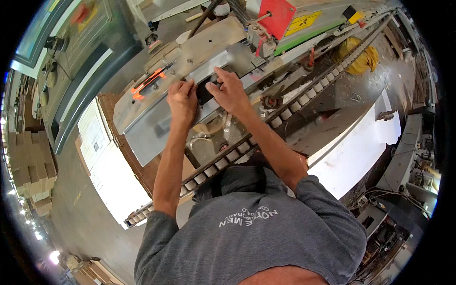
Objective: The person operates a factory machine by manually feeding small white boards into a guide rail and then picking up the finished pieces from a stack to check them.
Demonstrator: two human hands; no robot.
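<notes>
Two hands meet on a small dark block resting on the grey metal cover of a workshop machine. Our left hand presses its left edge with fingers curled close; our right hand spreads its fingers over the block's right end — neither fully encloses it. We judge it rigid, light, and best gripped by its two short ends. A roller track runs just below.

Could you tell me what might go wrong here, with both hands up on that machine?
Both the left hand and the right hand press on a small dark part against the metal guard; a slip could pinch fingers. The person leans over the roller track, so the loose grey shirt might snag.
</notes>
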